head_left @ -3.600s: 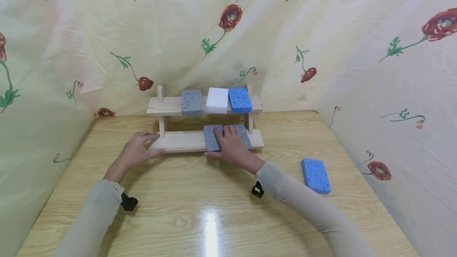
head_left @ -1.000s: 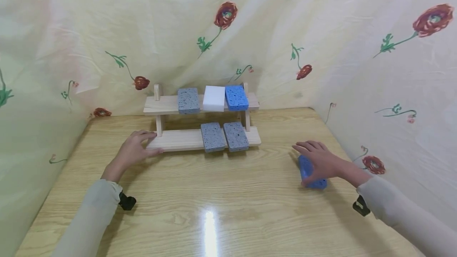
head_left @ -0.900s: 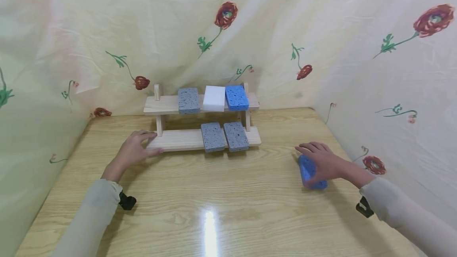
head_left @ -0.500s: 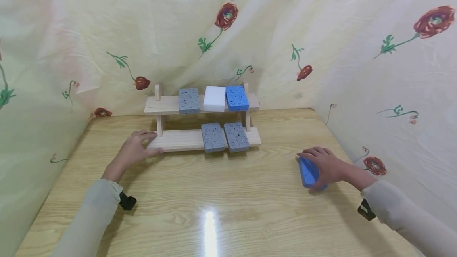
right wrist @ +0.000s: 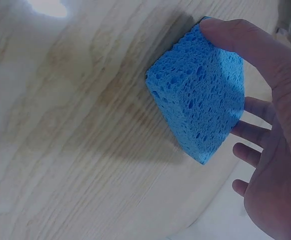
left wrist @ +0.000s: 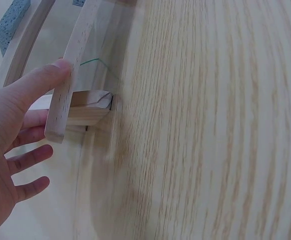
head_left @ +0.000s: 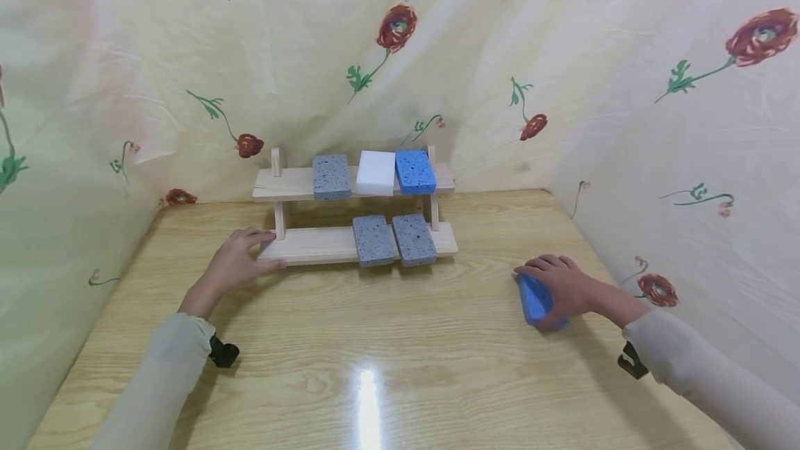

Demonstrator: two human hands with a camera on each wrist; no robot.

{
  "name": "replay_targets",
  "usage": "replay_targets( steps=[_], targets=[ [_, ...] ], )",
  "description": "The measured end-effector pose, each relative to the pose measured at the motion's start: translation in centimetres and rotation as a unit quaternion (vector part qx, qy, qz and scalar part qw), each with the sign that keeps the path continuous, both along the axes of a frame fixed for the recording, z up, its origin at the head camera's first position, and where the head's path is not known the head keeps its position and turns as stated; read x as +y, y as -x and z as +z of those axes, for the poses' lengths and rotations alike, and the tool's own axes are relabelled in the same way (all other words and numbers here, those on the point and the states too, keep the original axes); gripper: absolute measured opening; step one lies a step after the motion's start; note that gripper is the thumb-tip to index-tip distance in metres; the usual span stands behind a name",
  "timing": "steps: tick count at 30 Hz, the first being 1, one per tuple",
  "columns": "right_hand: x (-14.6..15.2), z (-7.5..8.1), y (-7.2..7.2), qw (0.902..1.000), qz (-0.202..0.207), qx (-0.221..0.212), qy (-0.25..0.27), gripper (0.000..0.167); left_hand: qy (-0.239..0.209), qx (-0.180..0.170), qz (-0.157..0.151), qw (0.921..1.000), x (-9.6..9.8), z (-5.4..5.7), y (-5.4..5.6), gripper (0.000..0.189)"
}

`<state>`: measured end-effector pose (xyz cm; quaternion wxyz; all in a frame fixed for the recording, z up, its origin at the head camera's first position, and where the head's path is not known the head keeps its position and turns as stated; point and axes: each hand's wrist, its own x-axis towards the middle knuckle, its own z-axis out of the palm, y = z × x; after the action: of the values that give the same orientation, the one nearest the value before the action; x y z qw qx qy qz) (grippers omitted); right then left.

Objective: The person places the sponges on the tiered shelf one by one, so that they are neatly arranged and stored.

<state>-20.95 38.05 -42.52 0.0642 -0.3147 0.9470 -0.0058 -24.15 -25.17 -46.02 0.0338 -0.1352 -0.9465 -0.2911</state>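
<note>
My right hand (head_left: 560,290) pinches a blue sponge (head_left: 535,299) at the right of the table. In the right wrist view the thumb lies on one end of the blue sponge (right wrist: 200,90) and fingers reach behind its other side. My left hand (head_left: 234,266) grips the left end of the lower board of a two-tier wooden rack (head_left: 309,245), thumb in front and fingers behind. The left wrist view shows the thumb and index finger of the left hand (left wrist: 15,120) on the end of that wooden board (left wrist: 68,95). Two grey sponges (head_left: 373,240) lie on the lower board, toward its right.
On the upper board sit a grey sponge (head_left: 331,176), a white sponge (head_left: 376,173) and another blue sponge (head_left: 415,171). The rack stands at the back of the wood-grain table (head_left: 312,353), before a flowered cloth (head_left: 325,54). Black cameras are strapped at both wrists.
My right hand has left the grey sponge on the lower board, moved right to the loose blue sponge and closed on it; the sponge has shifted slightly left. The left hand stays at the rack.
</note>
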Motion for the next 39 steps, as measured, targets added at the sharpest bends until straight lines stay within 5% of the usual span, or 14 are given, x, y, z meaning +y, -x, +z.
replay_targets(
  steps=[16,39],
  targets=[
    [-3.6,0.3,2.9,0.9991,0.036,0.022,0.01,0.095,-0.003,-0.012,0.002,0.9999,0.1,0.2,0.0,0.071],
    [-7.9,2.5,4.7,0.9971,0.027,0.032,0.063,0.096,0.002,-0.01,0.005,0.9999,0.0,0.0,0.1,0.072]
  ],
)
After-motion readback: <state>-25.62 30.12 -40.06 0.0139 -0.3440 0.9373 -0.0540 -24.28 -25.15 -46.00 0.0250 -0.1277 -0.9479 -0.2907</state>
